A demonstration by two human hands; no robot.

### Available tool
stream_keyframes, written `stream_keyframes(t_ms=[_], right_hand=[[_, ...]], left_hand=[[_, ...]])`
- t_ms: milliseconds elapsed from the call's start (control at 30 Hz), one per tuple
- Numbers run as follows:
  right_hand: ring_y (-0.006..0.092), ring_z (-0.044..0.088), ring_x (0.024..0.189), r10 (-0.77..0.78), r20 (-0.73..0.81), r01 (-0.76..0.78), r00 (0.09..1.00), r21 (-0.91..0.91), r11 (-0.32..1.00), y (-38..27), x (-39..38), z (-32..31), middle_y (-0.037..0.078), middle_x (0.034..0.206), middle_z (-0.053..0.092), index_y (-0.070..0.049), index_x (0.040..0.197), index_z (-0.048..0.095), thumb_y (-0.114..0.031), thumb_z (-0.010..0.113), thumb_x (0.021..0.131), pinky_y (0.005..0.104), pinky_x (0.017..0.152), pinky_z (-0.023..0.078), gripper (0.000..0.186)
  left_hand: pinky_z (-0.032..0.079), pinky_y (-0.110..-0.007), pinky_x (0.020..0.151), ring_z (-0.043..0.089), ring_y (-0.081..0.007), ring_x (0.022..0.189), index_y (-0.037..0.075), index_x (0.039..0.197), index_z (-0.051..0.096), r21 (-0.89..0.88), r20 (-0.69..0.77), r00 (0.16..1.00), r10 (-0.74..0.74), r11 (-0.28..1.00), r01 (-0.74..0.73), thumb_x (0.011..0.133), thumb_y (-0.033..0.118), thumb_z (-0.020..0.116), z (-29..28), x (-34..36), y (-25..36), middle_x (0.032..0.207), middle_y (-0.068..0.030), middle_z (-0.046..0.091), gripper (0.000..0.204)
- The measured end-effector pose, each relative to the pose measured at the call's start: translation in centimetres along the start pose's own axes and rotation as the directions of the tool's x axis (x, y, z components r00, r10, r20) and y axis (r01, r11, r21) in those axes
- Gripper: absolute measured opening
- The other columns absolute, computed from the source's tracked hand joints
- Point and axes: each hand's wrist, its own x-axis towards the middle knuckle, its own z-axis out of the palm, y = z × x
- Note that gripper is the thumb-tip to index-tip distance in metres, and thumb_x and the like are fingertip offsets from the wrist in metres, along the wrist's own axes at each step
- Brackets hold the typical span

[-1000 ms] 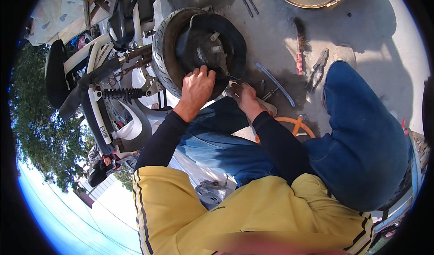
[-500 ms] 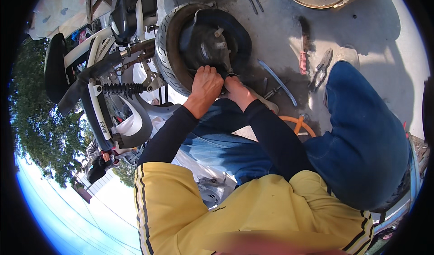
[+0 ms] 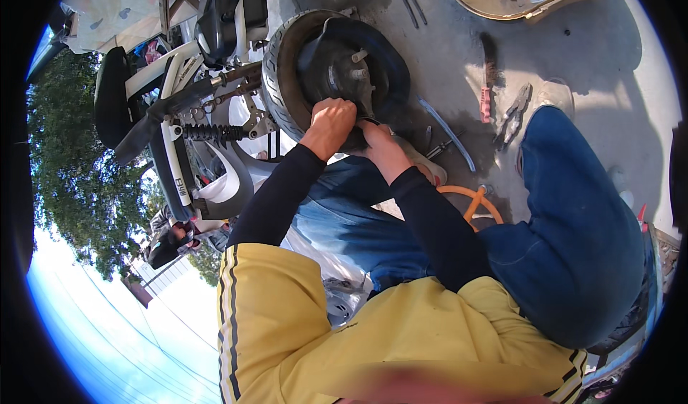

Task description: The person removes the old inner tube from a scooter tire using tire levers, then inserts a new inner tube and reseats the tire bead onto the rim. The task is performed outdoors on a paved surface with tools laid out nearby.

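A scooter wheel with a black tyre [image 3: 281, 71] stands in front of me, still beside the scooter's rear end. A black inner tube [image 3: 395, 60] bulges out of the tyre on its right side, around the dark hub [image 3: 351, 78]. At the wheel's near edge my left hand [image 3: 330, 127] is closed in a fist on the black rubber of the tube. My right hand [image 3: 378, 140] sits just right of it, fingers bent and closed on the same dark rubber. The fingertips of both hands are mostly hidden.
The scooter's shock absorber [image 3: 213, 133] and white frame lie to the left. Right of the wheel are a clear blue hose [image 3: 446, 132], a red-handled knife [image 3: 486, 82], pliers [image 3: 513, 117] and an orange ring-shaped thing [image 3: 469, 202]. A tan tray [image 3: 487, 10] with parts stands far right.
My view has shifted slightly, so the wheel and scooter appear farther right. Both hands stay close together at the wheel's near edge, with little visible change in their grip.
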Motion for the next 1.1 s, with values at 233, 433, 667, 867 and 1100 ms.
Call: stream_keyframes(t_ms=[233,433,667,867,1100], right_hand=[[0.0447,0.071,0.108,-0.038,-0.053,0.038,0.998,0.0,0.999,-0.4,-0.2,0.0,0.023,0.124,0.068,0.002,0.13,0.06,-0.014,0.07,0.096,0.0646,0.078,0.064,0.038],[0.0412,0.074,0.1,-0.037,-0.021,0.037,0.999,-0.011,0.999,0.7,1.3,-1.4,0.021,0.116,0.07,0.002,0.125,0.064,-0.013,0.069,0.097,0.0664,0.074,0.064,0.032],[0.0428,0.073,0.102,-0.012,-0.002,0.012,1.0,-0.019,1.0,-0.3,1.3,-0.9,0.023,0.115,0.07,0.004,0.122,0.064,-0.013,0.069,0.097,0.0674,0.073,0.064,0.03],[0.044,0.074,0.102,-0.008,-0.008,0.008,1.0,-0.021,1.0,0.0,1.8,-1.1,0.024,0.118,0.07,0.006,0.122,0.063,-0.011,0.069,0.097,0.0674,0.071,0.065,0.031],[0.041,0.074,0.102,-0.049,-0.083,0.042,0.995,-0.09,0.995,0.2,2.7,-2.3,0.024,0.117,0.07,0.005,0.123,0.063,-0.011,0.071,0.096,0.0603,0.074,0.065,0.032]], left_hand=[[0.061,-0.042,0.075,0.078,-0.0337,0.083,0.007,0.082,0.081,-0.02,0.183,0.98,-0.072,0.997,0.077,0.086,0.024,0.068,-0.8,0.8,0.5,0.083,-0.019,0.077,0.021],[0.06,-0.045,0.082,0.078,-0.0374,0.087,0.006,0.086,0.082,-0.109,0.369,0.927,-0.072,0.987,0.12,0.073,0.035,0.075,-2.1,-0.4,1.6,0.087,-0.0206,0.078,0.032],[0.048,-0.038,0.09,0.068,-0.0271,0.096,0.005,0.081,0.079,0.179,-0.024,0.999,0.045,0.983,-0.04,0.072,0.027,0.082,-1.3,-3.4,2.0,0.086,-0.008,0.073,0.024],[0.057,-0.044,0.081,0.076,-0.033,0.089,0.004,0.088,0.08,0.003,0.249,0.968,-0.041,0.999,0.041,0.059,0.03,0.094,-1.1,-1.6,0.9,0.085,-0.0129,0.077,0.041],[0.059,-0.046,0.078,0.078,-0.035,0.091,0.004,0.089,0.08,-0.101,0.417,0.909,-0.008,0.993,0.055,0.065,0.026,0.087,-2.4,-0.1,1.3,0.09,-0.0175,0.078,0.033]])
